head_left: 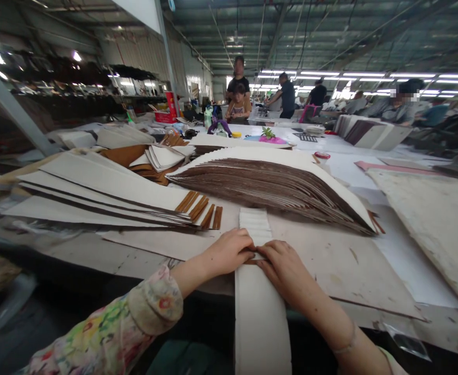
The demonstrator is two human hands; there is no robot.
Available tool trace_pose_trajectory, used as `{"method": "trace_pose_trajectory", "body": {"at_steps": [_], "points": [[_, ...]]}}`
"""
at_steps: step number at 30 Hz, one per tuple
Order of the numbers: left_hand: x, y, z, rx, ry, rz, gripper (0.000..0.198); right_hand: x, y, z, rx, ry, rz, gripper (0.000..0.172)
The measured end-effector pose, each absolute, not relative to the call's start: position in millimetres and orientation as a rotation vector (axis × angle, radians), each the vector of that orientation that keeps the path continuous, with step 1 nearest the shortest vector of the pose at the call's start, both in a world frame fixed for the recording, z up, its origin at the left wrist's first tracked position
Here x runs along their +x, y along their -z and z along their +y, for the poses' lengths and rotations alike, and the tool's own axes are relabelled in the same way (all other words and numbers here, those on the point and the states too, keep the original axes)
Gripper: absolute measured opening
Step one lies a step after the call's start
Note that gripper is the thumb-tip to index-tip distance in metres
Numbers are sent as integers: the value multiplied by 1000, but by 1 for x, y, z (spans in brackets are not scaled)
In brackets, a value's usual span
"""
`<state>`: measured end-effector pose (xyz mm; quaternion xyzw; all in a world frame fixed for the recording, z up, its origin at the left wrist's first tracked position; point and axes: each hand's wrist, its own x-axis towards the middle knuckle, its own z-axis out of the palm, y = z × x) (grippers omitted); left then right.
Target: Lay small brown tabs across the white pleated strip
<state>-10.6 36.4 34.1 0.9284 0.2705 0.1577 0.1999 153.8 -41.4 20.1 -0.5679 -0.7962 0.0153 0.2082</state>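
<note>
A long off-white panel point(262, 317) hangs over the table's near edge toward me, with a narrow brown strip point(251, 262) across its far end. My left hand point(234, 251) is closed at the left of this end, its fingertips pinching at the strip. From the right, my right hand point(283, 263) presses thumb and fingers onto the same end. The fingertips of both hands almost meet and hide part of the strip. Just beyond them lies an overlapping row of white pieces point(254, 221).
To the left are fanned off-white panels point(107, 190) with brown strips point(200, 208) at their ends. A tall, arched stack of brown-edged panels point(268, 179) lies behind my hands. A large pale sheet point(428, 208) is at right. Several people stand or sit farther back.
</note>
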Motion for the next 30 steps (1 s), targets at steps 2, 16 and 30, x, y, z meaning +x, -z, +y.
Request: {"method": "trace_pose_trajectory", "body": {"at_steps": [2,16,30], "points": [[-12,-34,37,2595,-448,750,5,152,-23,-42,-1608,-61,-2255,20],[-36,-24,47,2390,-513,706,15,151,-37,-34,-1474,-303,-2379,33],[-60,-14,31,2712,-468,701,36,143,-30,-47,-1607,139,-2424,26]]}}
